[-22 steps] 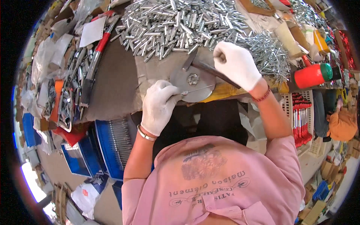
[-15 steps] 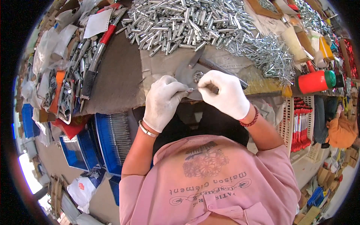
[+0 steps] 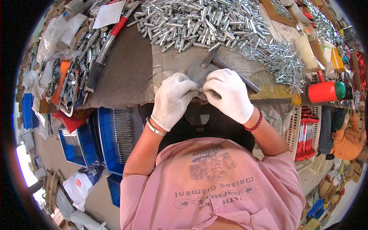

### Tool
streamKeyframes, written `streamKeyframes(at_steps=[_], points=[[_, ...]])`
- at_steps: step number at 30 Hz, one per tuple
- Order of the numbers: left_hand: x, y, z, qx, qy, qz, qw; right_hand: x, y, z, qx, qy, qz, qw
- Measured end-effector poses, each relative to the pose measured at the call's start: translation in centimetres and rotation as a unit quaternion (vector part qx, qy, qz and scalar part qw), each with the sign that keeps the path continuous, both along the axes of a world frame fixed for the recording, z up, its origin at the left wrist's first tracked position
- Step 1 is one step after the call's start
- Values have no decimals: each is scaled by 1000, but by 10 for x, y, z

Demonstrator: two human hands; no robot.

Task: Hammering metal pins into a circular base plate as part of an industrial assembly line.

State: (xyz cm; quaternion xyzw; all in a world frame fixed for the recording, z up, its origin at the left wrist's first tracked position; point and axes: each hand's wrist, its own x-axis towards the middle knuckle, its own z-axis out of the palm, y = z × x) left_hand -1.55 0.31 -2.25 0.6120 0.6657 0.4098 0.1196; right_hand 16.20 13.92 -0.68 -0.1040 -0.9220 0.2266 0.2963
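My left hand [image 3: 174,99], in a white glove, is closed with thumb and fingertips pinched together at the table's near edge. Right beside it my right hand [image 3: 229,96], also gloved, has its fingers curled in a pinch. The fingertips of both almost meet, around a tiny part too hidden to name. Just beyond them lies a flat grey metal plate [image 3: 194,71], partly covered by the hands. A hammer [image 3: 239,76] rests behind my right hand, its head over the plate and its handle slanting to the right.
A heap of short metal sleeves [image 3: 203,27] covers the back of the table, with thin metal pins [image 3: 283,63] piled at its right. A red jar with a green lid [image 3: 322,92] lies at the right edge. Tools [image 3: 69,82] crowd the left; blue crates [image 3: 109,138] stand below.
My hands have drawn closer together, and the small metallic piece that showed between the fingertips is now mostly hidden. The whole view has shifted slightly.
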Motion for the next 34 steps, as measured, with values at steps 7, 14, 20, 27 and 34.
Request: streamKeyframes(at_steps=[7, 14, 20, 27, 34], points=[[0, 2, 2, -19, 6, 1, 1000, 23, 23, 30, 105, -154, -138, 973], [-2, 3, 4, -22, 2, -7, 1000, 54, 20, 25, 14, -133, -172, 976], [-2, 2, 5, -18, -14, -20, 1000, 72, -20, 34, -4, 15, -91, 996], [-2, 1, 6, -7, 12, -16, 1000, 70, -13, 31, -6, -84, -119, 989], [-2, 1, 9, -10, -19, -15, 1000, 79, -26, 28, 63, -263, -69, 960]])
